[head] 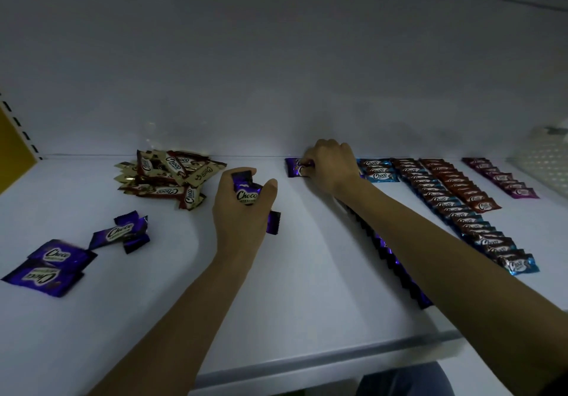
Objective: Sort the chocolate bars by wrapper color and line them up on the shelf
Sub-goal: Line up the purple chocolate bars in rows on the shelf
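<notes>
My left hand point(242, 208) grips a small stack of purple Choco bars point(247, 194) above the middle of the white shelf point(307, 288). My right hand point(330, 165) reaches to the back wall and pinches a single purple bar point(294, 168) lying on the shelf there. Under my right forearm runs a row of purple bars point(396, 268), mostly hidden. Loose purple bars point(55, 265) lie at the front left, with more purple bars point(121, 232) just behind them. A heap of cream-and-red bars point(167, 177) sits at the back left.
To the right run sorted rows: blue bars point(379, 169), a long blue-edged brown row point(461, 214), a red-brown row point(461, 185) and a magenta row point(501, 177). A clear bubble-textured packet point(544, 156) lies far right. A yellow panel point(13, 146) bounds the shelf on the left.
</notes>
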